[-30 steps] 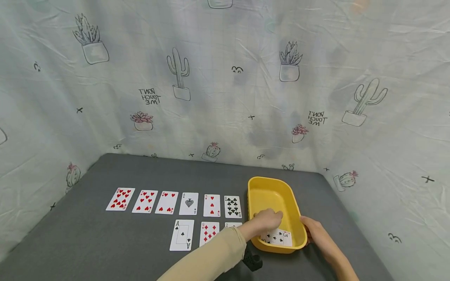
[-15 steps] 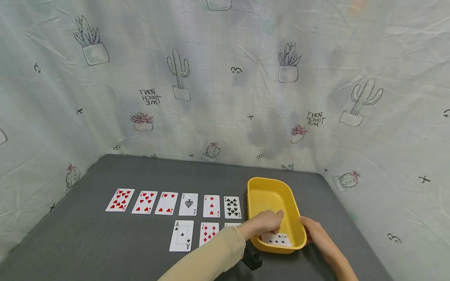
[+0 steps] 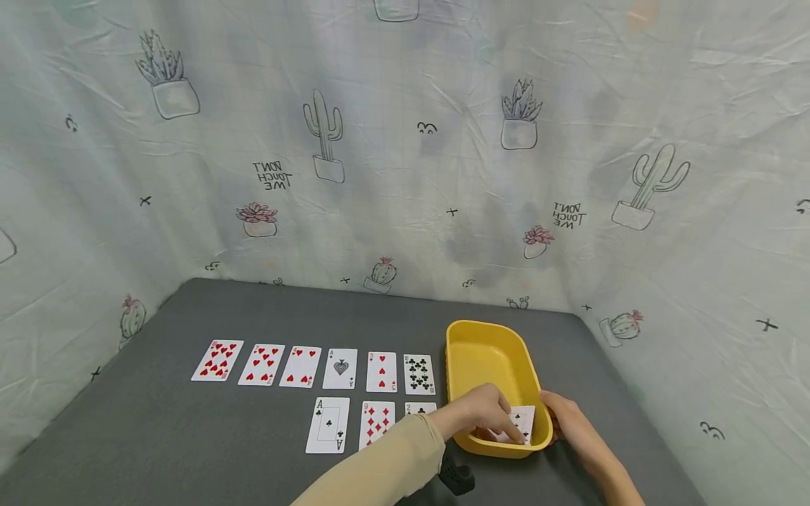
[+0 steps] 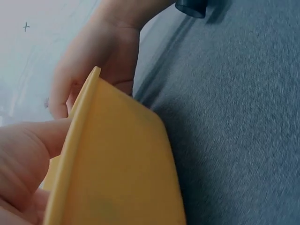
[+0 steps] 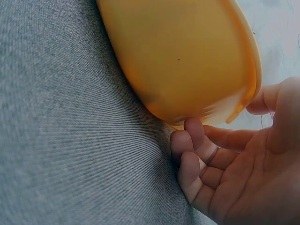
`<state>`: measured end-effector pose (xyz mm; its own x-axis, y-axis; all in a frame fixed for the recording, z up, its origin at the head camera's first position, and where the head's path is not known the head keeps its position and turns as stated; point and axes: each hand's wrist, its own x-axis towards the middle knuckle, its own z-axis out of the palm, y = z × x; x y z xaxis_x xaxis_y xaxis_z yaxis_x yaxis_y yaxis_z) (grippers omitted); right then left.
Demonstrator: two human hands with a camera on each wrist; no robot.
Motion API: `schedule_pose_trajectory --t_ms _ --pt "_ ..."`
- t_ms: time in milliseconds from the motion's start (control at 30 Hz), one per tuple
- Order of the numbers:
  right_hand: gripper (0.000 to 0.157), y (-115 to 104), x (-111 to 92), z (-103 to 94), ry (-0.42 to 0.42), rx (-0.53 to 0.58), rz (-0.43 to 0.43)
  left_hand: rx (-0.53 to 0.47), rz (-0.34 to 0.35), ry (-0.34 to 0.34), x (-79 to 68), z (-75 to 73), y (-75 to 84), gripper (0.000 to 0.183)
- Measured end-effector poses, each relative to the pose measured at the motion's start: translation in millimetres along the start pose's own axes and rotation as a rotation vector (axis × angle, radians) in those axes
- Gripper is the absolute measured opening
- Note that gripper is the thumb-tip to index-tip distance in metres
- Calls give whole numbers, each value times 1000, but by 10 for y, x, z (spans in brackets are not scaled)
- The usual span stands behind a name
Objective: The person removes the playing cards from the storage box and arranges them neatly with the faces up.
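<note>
My left hand reaches into the near end of a yellow plastic tray. Its fingers are bent down onto a playing card with club pips, which looks tilted and seems pinched; the fingertips are partly hidden. In the left wrist view, the tray wall covers the fingers' lower part. My right hand grips the tray's near right corner, thumb by the rim and fingers under the outside, as the right wrist view shows. A nine of diamonds and a two of clubs lie beside the left forearm, the two partly covered.
A row of face-up cards runs from a heart card on the left to a club card beside the tray. An ace of clubs starts the nearer row. Printed curtains enclose the dark grey table.
My left hand has moved down and nearer within the tray, its fingers lowering onto the cards. The club card has shifted right and changed its slant. The right hand keeps its grip.
</note>
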<state>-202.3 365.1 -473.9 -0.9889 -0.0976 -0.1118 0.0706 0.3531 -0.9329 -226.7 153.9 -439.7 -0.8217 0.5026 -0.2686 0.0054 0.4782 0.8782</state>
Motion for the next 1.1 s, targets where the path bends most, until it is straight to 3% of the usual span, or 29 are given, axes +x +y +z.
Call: schedule_pose_trajectory --t_ms 233,400,467,700,867,1100 --pt "52 21 21 4 16 -3 15 -74 -67 82 20 109 15 32" --pt "53 -1 13 10 8 8 6 -132 -59 72 55 150 22 69" --pt "53 -11 7 12 5 9 5 -152 -57 65 63 155 24 72" --pt "51 -14 1 18 7 2 -2 -152 -55 62 45 147 33 58" --pt "49 -16 -4 20 6 3 -4 -122 -56 138 48 145 25 53" --pt "50 -39 -4 22 15 -4 21 -86 10 235 130 142 -46 49"
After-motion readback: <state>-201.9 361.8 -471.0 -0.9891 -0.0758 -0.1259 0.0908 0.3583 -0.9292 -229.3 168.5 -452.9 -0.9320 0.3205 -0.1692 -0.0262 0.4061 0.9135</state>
